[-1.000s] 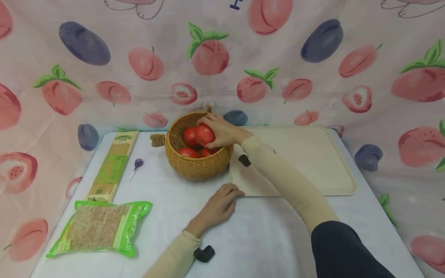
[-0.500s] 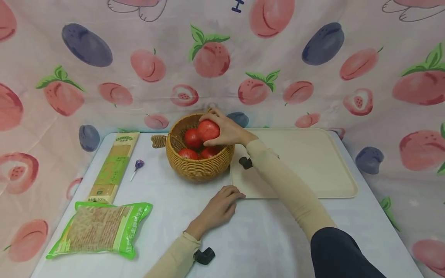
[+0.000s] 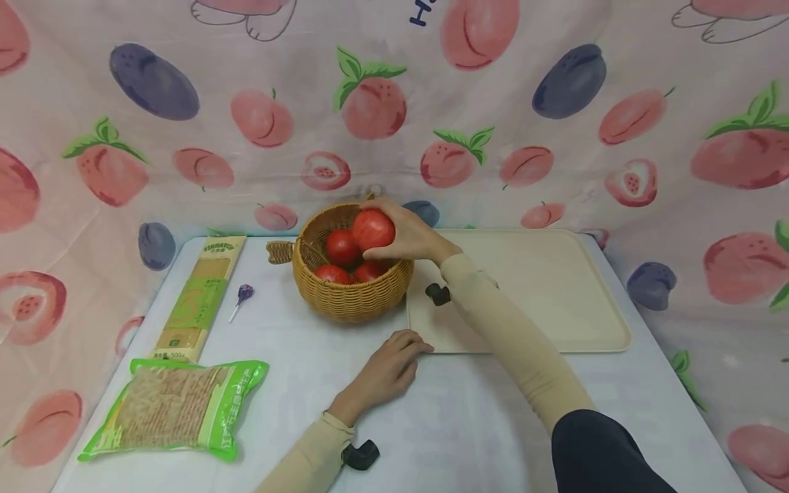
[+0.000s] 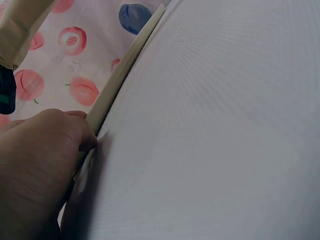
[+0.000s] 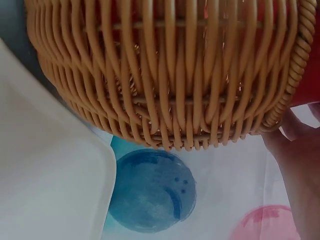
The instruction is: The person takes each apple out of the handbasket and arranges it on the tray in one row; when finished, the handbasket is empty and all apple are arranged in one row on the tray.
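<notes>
My right hand (image 3: 403, 231) grips a round red fruit (image 3: 373, 229), fingers over its top and thumb below, at the right rim of a wicker basket (image 3: 351, 301). Its exact kind is unclear. Several more red fruits (image 3: 342, 247) lie inside the basket. In the right wrist view the basket's woven wall (image 5: 170, 75) fills the top, and part of the hand (image 5: 302, 170) shows at the right edge. My left hand (image 3: 382, 370) rests with its fingertips at the near left corner of a cream tray (image 3: 555, 294). The left wrist view shows that hand (image 4: 42, 155) against the tray's rim (image 4: 122, 70).
On the left of the white table lie a long pack of noodles (image 3: 200, 294), a purple lollipop (image 3: 244, 292) and a green-edged bag of brown dry food (image 3: 175, 407). A fruit-print cloth (image 3: 382, 164) hangs right behind the basket and tray.
The fruit in my right hand has risen slightly and shifted right, away from the other fruits in the basket. My left hand stays at the tray's corner.
</notes>
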The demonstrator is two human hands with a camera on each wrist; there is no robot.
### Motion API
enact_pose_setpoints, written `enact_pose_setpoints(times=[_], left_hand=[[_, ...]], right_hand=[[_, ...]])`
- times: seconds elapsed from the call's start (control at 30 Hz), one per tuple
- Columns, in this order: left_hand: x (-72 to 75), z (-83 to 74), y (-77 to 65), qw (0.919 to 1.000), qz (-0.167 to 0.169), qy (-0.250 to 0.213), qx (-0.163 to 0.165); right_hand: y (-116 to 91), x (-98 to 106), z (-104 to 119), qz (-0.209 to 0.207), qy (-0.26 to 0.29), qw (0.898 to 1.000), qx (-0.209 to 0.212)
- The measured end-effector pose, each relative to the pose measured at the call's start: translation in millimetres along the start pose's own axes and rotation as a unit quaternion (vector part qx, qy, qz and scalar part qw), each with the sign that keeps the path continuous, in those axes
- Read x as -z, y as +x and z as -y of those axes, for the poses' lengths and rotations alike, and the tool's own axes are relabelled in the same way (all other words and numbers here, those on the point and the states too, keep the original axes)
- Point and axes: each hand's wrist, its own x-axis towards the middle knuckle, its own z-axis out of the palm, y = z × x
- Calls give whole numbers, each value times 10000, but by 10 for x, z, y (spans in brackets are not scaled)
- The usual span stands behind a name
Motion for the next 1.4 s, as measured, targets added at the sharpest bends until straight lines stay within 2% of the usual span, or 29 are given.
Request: enact_pose_setpoints(times=[0.27,0.7,1.07,1.4], left_hand=[[10,4,0,10000,-22,15,0],[21,-32,-9,10000,17,-5,28],[11,-9,-15,9996,71,-87,248],[-8,7,-19,9998,68,-60,161]], right_hand=[[-67,41,-11,-287,316,9985,-334],[-159,96,-36,-431,370,9984,-26],[-208,175,-78,-952,613,9925,465],[-297,265,-122,-1173,523,9912,317]])
